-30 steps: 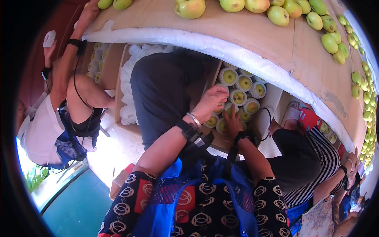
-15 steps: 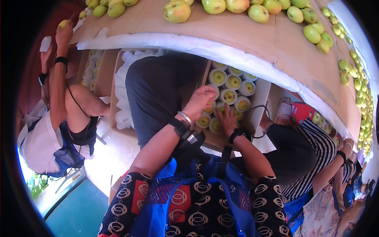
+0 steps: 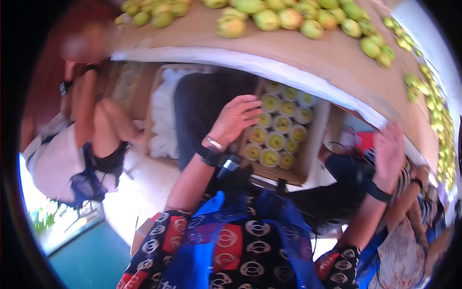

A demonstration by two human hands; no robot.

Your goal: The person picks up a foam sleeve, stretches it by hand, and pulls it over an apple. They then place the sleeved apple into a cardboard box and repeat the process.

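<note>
Green-yellow apples (image 3: 275, 141) in white foam nets sit in rows in an open cardboard box (image 3: 284, 176) by my knees. My left hand (image 3: 235, 120) hovers at the box's left edge, fingers stretched and slightly apart, holding nothing. Away to the right, my right hand (image 3: 389, 149) is raised near the edge of the tabletop. Motion blurs it, but its fingers look stretched out and nothing shows in them. Black bands circle both wrists, and a bracelet (image 3: 213, 143) is on the left one.
Loose apples (image 3: 266, 19) lie on the cardboard-covered table (image 3: 269, 48), whose white padded edge (image 3: 231, 54) overhangs the box. Left of my leg stands a box of white foam nets (image 3: 166, 115). People sit close on both sides; the left person's hands (image 3: 89, 45) are blurred.
My right hand has left the apples in the box and swung far right and up. My left hand has lifted off the apples and moved slightly left. The view has shifted a little.
</note>
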